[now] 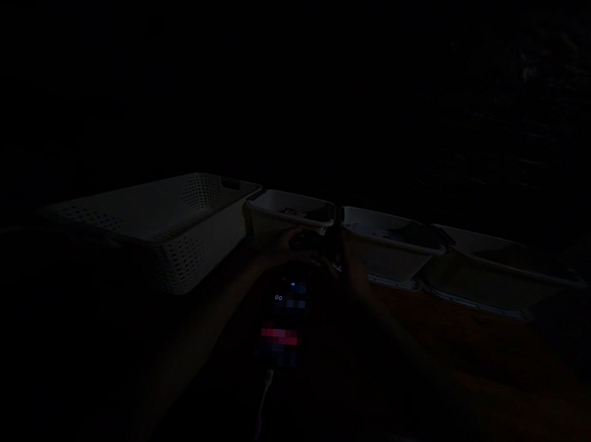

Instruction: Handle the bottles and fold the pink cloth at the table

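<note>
The scene is very dark. My left hand reaches forward in the middle, its fingers curled around a dark thing whose kind I cannot make out. From the other side my right hand closes on what looks like the same dark thing, its fingers mostly lost in shadow. Both hands are just in front of a small white bin that has something small and reddish inside. Below them, between my forearms, lies a phone with a lit screen and a cable at its near end.
On the left stands a large white perforated basket. Two more white bins, a middle one and a far right one, continue the row on flat pale bases. An orange-brown surface shows faintly at the right. The background is black.
</note>
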`<state>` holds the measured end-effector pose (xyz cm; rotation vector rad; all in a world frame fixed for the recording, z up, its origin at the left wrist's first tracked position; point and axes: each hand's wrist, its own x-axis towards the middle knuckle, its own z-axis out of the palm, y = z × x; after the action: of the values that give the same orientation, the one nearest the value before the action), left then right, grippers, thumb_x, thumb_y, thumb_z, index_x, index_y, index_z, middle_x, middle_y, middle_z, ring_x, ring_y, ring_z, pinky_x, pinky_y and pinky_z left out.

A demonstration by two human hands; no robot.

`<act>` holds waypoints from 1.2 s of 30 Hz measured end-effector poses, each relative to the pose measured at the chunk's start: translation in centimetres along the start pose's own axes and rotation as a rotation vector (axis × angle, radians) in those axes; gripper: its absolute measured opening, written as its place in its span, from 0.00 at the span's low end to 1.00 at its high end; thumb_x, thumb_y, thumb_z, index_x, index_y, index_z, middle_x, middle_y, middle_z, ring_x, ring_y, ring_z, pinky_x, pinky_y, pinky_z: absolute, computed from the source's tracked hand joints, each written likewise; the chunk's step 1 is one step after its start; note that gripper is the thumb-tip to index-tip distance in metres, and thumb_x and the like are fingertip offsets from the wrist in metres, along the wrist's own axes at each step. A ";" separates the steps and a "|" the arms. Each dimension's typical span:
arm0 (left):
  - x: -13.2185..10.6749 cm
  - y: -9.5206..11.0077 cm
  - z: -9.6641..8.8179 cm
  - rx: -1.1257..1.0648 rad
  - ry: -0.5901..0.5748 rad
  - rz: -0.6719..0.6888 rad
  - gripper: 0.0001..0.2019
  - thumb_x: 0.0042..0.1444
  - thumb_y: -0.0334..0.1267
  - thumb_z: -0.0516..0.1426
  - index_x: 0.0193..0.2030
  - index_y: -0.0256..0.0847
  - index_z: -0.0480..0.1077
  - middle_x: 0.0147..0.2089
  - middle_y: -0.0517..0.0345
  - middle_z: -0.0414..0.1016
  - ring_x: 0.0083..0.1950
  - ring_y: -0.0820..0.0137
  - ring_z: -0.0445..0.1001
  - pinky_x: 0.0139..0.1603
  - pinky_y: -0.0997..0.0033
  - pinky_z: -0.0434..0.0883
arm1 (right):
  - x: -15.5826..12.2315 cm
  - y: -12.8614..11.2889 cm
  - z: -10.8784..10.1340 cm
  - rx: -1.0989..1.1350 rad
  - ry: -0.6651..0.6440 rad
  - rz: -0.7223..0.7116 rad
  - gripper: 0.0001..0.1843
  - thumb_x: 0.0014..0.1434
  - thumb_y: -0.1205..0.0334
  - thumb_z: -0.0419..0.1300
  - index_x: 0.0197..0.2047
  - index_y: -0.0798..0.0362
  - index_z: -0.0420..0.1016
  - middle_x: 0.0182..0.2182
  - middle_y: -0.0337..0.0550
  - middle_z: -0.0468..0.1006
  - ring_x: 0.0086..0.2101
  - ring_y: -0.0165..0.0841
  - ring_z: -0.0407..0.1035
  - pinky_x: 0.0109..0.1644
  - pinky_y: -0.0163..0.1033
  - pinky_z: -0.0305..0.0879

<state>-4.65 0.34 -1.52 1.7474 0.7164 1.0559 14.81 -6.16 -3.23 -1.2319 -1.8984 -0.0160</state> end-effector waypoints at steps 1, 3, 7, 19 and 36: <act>0.0 -0.1 0.0 -0.008 0.001 -0.013 0.36 0.40 0.43 0.69 0.57 0.38 0.65 0.54 0.47 0.73 0.53 0.59 0.72 0.54 0.57 0.69 | 0.0 0.0 0.0 -0.008 -0.007 0.002 0.36 0.61 0.50 0.55 0.68 0.52 0.50 0.59 0.57 0.65 0.53 0.46 0.68 0.50 0.49 0.70; 0.1 -0.3 0.0 0.000 0.004 -0.031 0.35 0.40 0.44 0.68 0.57 0.38 0.65 0.53 0.47 0.73 0.53 0.59 0.72 0.54 0.57 0.69 | 0.0 0.0 0.1 -0.016 -0.017 0.004 0.34 0.62 0.50 0.54 0.67 0.53 0.52 0.58 0.56 0.67 0.52 0.46 0.69 0.49 0.49 0.70; 0.2 -0.5 0.0 0.047 -0.005 0.012 0.33 0.43 0.45 0.67 0.56 0.40 0.66 0.55 0.48 0.72 0.55 0.59 0.71 0.56 0.57 0.68 | 0.1 0.1 0.2 0.002 -0.019 0.065 0.32 0.63 0.49 0.52 0.66 0.53 0.56 0.53 0.56 0.71 0.46 0.44 0.72 0.45 0.46 0.71; -0.1 0.1 0.9 0.040 -0.021 0.104 0.25 0.40 0.38 0.68 0.48 0.37 0.73 0.51 0.49 0.75 0.53 0.59 0.74 0.56 0.56 0.69 | 0.2 0.4 -0.3 0.057 -0.058 0.187 0.30 0.65 0.44 0.45 0.55 0.59 0.70 0.38 0.53 0.79 0.33 0.37 0.74 0.35 0.37 0.67; 0.7 -1.9 0.6 0.089 0.103 0.092 0.25 0.40 0.39 0.68 0.48 0.36 0.73 0.50 0.48 0.76 0.50 0.59 0.74 0.53 0.57 0.70 | 0.0 0.3 0.2 0.242 0.048 0.069 0.23 0.59 0.50 0.58 0.53 0.55 0.69 0.46 0.53 0.77 0.42 0.40 0.75 0.41 0.41 0.72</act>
<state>-3.85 1.39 -3.16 1.8272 0.7628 1.2000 14.92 -5.86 -3.47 -1.1208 -1.7577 0.2133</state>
